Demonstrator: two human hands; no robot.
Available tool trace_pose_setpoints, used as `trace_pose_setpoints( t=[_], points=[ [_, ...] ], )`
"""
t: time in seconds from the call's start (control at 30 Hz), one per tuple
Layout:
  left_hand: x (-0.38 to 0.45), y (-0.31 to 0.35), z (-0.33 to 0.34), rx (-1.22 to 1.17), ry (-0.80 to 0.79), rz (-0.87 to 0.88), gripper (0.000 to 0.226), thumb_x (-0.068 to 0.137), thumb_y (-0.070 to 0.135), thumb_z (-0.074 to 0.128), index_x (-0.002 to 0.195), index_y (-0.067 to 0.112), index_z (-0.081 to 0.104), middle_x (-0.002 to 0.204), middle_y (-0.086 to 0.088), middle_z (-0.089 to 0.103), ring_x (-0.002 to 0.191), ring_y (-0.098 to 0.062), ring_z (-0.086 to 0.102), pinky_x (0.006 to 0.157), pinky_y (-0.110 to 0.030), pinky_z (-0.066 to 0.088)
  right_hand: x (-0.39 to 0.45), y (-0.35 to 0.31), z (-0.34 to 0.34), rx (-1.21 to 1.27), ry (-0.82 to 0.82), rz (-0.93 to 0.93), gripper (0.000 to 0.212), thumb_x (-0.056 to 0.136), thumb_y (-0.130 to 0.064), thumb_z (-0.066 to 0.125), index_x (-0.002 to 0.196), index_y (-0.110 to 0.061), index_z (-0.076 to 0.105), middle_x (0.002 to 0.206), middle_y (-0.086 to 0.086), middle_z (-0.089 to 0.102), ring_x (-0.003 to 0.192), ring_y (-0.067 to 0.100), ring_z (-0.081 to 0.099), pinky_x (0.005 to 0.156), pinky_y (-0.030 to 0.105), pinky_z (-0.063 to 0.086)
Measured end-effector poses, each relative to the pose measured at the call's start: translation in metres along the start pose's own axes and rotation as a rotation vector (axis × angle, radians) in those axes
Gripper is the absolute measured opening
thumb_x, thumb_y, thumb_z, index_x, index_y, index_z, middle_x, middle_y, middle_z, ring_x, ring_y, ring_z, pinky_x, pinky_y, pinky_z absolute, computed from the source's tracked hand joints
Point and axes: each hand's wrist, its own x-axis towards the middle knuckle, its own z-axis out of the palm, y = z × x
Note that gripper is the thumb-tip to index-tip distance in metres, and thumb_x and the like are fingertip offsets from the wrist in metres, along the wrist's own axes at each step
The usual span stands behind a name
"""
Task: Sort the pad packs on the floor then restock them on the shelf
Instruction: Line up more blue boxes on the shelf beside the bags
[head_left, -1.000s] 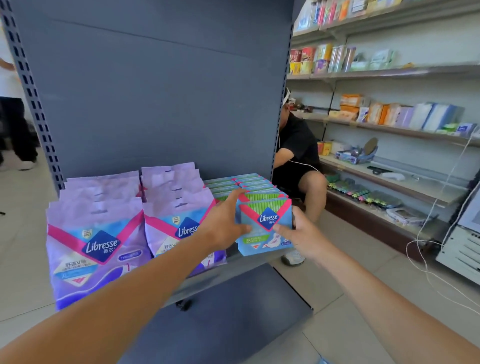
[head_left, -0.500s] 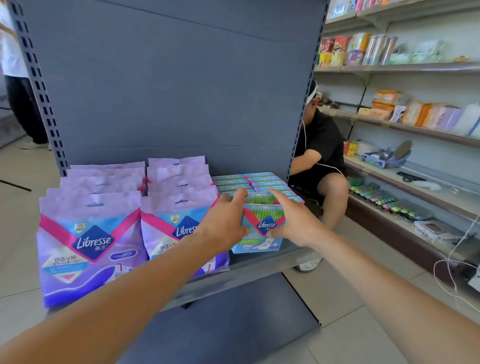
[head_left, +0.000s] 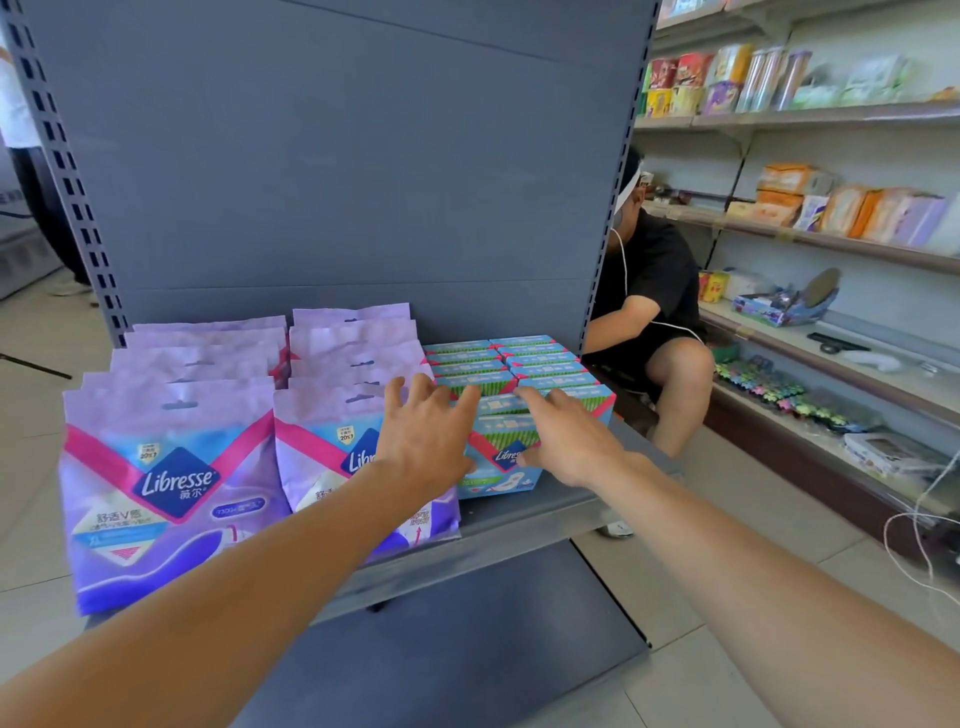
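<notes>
Both hands, left hand (head_left: 428, 441) and right hand (head_left: 563, 441), rest flat-fingered, gripping nothing, on the upright front blue pack (head_left: 506, 449), logo facing outward on the shelf (head_left: 545, 512).

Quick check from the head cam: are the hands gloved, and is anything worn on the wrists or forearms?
No gloves: the left hand and the right hand are both bare. Both forearms are bare too, right to the frame edge, with no sleeve, watch, band or ring that the view shows. No cables or markings on either arm.
</notes>
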Motion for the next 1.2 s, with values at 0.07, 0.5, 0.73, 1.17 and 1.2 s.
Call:
trace_pose_setpoints(
  t=[0.07, 0.5, 0.73, 1.17, 1.2],
  points=[
    [0.000, 0.001, 0.003, 0.034, -0.022, 0.017, 0.072, 0.081, 0.049, 0.065, 0.138, 0.022, 0.030, 0.135, -0.008, 0.050, 0.131, -0.032, 0.033, 0.113, -0.055, 0.013, 0.001, 0.000, 0.005, -0.073, 0.007, -0.005, 0.081, 0.085, -0.038, 0.071, 0.149, -0.023, 0.023, 0.132, 0.012, 0.036, 0.125, 0.031, 0.035, 0.096, 0.045, 0.044],
    [0.030, 0.011, -0.010, 0.141, -0.181, 0.030, 0.049, 0.080, 0.034, 0.062, 0.123, 0.013, 0.052, 0.127, -0.012, 0.050, 0.126, -0.031, 0.039, 0.111, -0.068, 0.009, 0.015, 0.014, 0.015, -0.155, 0.022, -0.103, 0.083, 0.089, -0.026, 0.068, 0.154, -0.019, 0.015, 0.161, -0.001, 0.014, 0.146, 0.028, 0.006, 0.111, 0.049, 0.031],
    [0.047, 0.011, -0.003, 0.120, -0.186, -0.026, 0.049, 0.079, 0.028, 0.063, 0.124, 0.013, 0.051, 0.127, -0.012, 0.051, 0.125, -0.031, 0.042, 0.112, -0.065, 0.011, 0.016, 0.061, 0.011, -0.174, 0.128, 0.132, 0.094, 0.083, -0.024, 0.073, 0.153, -0.035, 0.011, 0.161, 0.003, -0.004, 0.145, 0.038, 0.000, 0.108, 0.050, 0.036],
    [0.062, 0.018, 0.008, 0.179, -0.184, -0.050, 0.060, 0.081, 0.039, 0.060, 0.132, 0.012, 0.043, 0.131, -0.013, 0.045, 0.122, -0.032, 0.042, 0.107, -0.057, 0.024, 0.049, 0.096, 0.033, 0.118, 0.091, 0.203, 0.095, 0.079, -0.021, 0.079, 0.150, -0.041, 0.019, 0.160, 0.008, -0.006, 0.132, 0.032, 0.042, 0.100, 0.036, 0.044],
    [0.063, 0.019, 0.009, 0.154, -0.166, -0.023, 0.063, 0.082, 0.043, 0.061, 0.134, 0.014, 0.041, 0.131, -0.013, 0.045, 0.122, -0.032, 0.042, 0.105, -0.054, 0.027, 0.052, 0.094, 0.034, 0.117, 0.100, 0.193, 0.095, 0.078, -0.022, 0.080, 0.149, -0.041, 0.020, 0.160, 0.007, -0.003, 0.130, 0.032, 0.044, 0.100, 0.037, 0.044]
  ],
)
